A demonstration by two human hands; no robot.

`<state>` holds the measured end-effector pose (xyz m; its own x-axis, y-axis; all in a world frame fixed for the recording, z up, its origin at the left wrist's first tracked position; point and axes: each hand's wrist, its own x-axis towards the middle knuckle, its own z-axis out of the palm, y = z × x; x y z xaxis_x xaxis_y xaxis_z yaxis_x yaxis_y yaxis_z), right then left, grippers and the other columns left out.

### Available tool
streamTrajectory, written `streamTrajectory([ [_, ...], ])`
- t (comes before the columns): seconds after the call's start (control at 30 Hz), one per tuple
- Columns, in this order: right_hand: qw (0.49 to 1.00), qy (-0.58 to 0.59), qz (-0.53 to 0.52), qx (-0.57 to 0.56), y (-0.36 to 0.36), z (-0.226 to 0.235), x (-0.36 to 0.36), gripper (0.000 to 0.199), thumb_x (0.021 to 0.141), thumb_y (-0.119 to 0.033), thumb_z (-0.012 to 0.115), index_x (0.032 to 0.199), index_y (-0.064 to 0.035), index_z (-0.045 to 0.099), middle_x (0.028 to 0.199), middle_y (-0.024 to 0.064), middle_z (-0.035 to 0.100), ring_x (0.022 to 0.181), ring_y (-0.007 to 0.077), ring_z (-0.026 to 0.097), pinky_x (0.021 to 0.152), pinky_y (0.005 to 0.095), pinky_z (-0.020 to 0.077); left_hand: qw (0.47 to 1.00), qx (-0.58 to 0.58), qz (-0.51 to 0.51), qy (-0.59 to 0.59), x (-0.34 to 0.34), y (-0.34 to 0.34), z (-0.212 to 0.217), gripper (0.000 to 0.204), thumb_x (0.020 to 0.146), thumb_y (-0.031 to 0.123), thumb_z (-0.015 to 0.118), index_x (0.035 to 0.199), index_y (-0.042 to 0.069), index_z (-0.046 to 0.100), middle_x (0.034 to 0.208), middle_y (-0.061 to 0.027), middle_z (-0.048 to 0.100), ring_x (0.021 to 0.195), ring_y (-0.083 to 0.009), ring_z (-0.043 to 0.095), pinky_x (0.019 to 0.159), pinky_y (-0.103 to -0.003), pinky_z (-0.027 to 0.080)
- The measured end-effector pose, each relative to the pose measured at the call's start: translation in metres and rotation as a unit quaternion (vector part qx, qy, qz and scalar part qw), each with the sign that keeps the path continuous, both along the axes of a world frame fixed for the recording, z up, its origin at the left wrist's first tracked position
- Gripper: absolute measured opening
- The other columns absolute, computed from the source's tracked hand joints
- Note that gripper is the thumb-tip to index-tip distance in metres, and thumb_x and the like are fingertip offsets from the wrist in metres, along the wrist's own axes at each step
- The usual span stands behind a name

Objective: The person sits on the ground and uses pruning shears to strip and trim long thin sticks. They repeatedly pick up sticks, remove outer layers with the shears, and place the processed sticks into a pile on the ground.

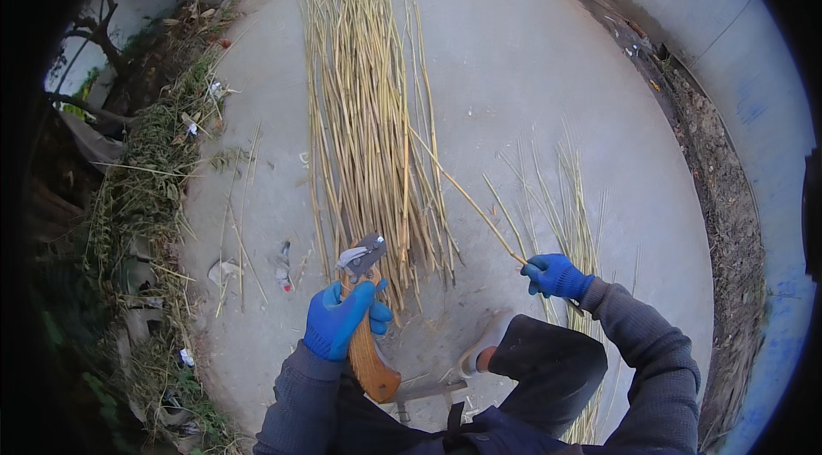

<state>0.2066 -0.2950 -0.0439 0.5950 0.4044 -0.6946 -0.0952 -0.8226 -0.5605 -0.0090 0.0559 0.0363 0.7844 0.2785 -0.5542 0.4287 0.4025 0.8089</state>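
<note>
**One reed in hand, a big pile waiting**

The right hand [556,275] closes its fingers around a single reed stalk [467,196]. The left hand [341,320] grips a wooden-handled chopper [368,344]. On the concrete floor [514,70], the large bundle [368,113] looks unworked; a thinner batch [572,215] lies right.

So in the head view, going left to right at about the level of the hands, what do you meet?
Weedy verge → scraps of litter on the concrete → left hand gripping a wooden-handled tool → the person's shoe → right hand holding a single stalk → strip of bare soil → blue-stained wall.
</note>
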Motion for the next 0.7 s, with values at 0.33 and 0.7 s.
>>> streamTrajectory([
  [0.33, 0.790, -0.489, 0.202, -0.310, -0.308, 0.162, -0.164, 0.009, 0.080, -0.013, 0.061, 0.074, -0.0132, 0.054, 0.064, 0.0064, 0.057, 0.061, 0.0290, 0.057, 0.063, 0.0431, 0.0388, 0.996, -0.018, -0.005, -0.086, -0.006, -0.003, -0.020, 0.037, 0.092, 0.027, 0.064, 0.110, -0.005, 0.060, 0.082, -0.0160, 0.068, 0.068, -0.0210, 0.068, 0.062, -0.032, 0.057],
  [0.7, 0.420, -0.502, -0.161, -0.738, -0.693, 0.269, -0.507, 0.006, 0.081, -0.007, 0.058, 0.086, -0.0089, 0.057, 0.084, 0.0118, 0.057, 0.077, 0.0313, 0.057, 0.073, 0.0443, 0.0425, 0.997, -0.026, 0.006, -0.075, 0.013, 0.002, -0.066, 0.035, 0.088, 0.024, 0.068, 0.107, -0.005, 0.061, 0.089, -0.0156, 0.068, 0.070, -0.0238, 0.069, 0.058, -0.034, 0.060],
])
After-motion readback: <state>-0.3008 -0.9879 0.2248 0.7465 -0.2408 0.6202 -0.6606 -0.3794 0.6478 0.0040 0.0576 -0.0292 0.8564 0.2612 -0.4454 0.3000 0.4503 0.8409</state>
